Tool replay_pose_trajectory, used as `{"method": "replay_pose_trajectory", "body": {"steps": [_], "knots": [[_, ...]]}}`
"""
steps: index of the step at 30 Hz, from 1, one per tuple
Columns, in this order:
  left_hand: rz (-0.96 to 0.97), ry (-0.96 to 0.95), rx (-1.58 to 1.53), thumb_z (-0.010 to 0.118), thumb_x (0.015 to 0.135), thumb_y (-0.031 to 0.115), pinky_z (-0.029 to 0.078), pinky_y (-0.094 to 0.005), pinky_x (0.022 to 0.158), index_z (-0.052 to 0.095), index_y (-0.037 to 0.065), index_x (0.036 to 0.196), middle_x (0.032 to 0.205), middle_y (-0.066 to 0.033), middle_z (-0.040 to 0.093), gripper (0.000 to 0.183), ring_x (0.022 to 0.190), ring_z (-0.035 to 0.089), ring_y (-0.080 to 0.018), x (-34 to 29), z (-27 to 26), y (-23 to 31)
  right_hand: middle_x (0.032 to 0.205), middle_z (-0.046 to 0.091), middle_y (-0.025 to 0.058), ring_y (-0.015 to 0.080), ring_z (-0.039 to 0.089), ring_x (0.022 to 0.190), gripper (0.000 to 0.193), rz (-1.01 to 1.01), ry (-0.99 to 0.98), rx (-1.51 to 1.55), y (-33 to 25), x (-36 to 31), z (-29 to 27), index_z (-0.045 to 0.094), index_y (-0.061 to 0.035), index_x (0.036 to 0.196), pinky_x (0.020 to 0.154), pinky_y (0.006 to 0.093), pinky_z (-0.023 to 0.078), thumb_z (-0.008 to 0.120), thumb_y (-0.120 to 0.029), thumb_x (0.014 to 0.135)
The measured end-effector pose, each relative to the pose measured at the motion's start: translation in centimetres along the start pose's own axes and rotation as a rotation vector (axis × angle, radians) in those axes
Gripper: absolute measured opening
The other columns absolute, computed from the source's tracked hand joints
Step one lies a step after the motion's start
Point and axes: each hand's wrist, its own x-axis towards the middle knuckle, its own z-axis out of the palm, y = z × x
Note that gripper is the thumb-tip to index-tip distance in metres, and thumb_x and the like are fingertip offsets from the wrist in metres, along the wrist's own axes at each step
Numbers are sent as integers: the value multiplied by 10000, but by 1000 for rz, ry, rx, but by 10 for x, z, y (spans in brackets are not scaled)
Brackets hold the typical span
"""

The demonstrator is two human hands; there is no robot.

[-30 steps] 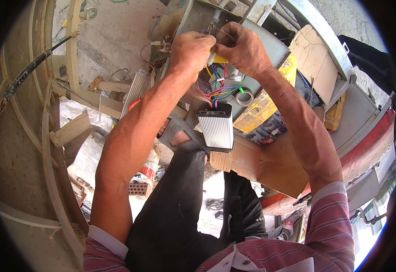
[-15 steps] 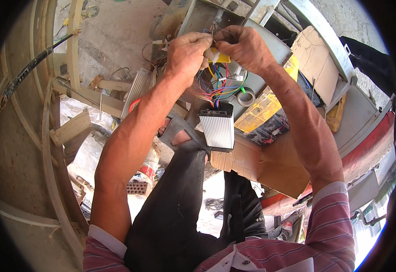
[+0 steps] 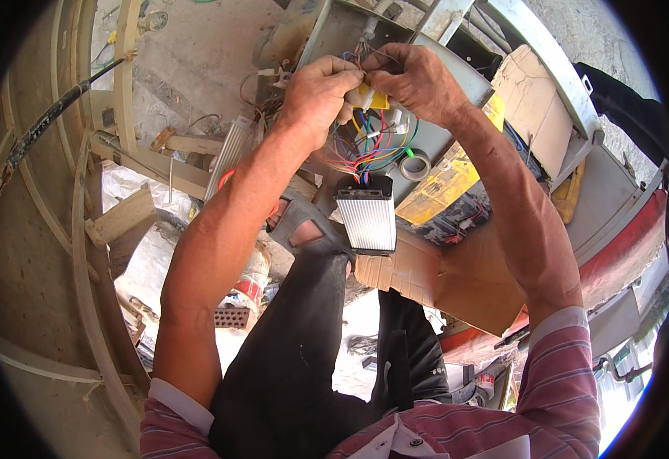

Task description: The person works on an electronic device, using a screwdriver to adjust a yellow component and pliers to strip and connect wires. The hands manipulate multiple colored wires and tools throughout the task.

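Observation:
My left hand [image 3: 315, 96] and my right hand [image 3: 415, 80] meet fingertip to fingertip above the open metal frame. Both are closed in a pinch on thin electrical wires [image 3: 356, 55] that run up toward a grey corrugated conduit. The exact ends between my fingertips are too small to make out. Below my hands, a bundle of coloured wires [image 3: 369, 157] with white plug connectors [image 3: 397, 122] fans out of a silver finned controller box [image 3: 366, 218]. A roll of tape [image 3: 415, 165] lies to the right of the bundle.
A yellow-and-black battery [image 3: 441, 187] sits right of the controller, with cardboard [image 3: 434, 279] under it. Another cardboard sheet [image 3: 537, 111] leans at the upper right. A second finned box [image 3: 231, 153] stands left. My sandalled foot [image 3: 304, 226] rests beside the controller. A frayed black cable [image 3: 47, 122] hangs at left.
My hands have shifted very slightly, and the fingertips have drawn closer together on the wires. The white connectors and wires beneath moved a little. The controller box stays in place.

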Motion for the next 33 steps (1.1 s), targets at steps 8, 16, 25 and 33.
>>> {"method": "replay_pose_trajectory", "body": {"steps": [8,16,25,33], "knots": [[547,165,646,666,973,121,533,-346,553,667,48,945,755,-96,707,78,618,677,-216,-11,7,-2,908,776,92,162,707,825,297,-29,23,5,2,-1,4,785,-46,1067,816,334,575,737,-232,841],[812,163,871,705,977,123,541,-339,589,720,52,1077,879,-103,763,123,662,700,-200,-12,-5,-5,881,761,80,144,686,799,272,-43,28,12,4,-2,3,775,-40,1056,805,330,572,720,-218,857],[197,179,377,724,981,140,544,-266,595,750,-22,1087,844,-56,760,195,714,668,-81,-29,-1,5,878,767,86,144,694,784,271,-17,35,14,4,-2,5,770,-32,1063,783,337,577,712,-214,870],[338,87,463,716,1002,174,490,-227,548,747,24,1141,830,-15,742,207,605,590,-57,-11,-2,-8,904,778,88,147,707,819,282,-40,26,-17,4,-3,3,780,-42,1080,807,331,577,717,-226,876]]}}
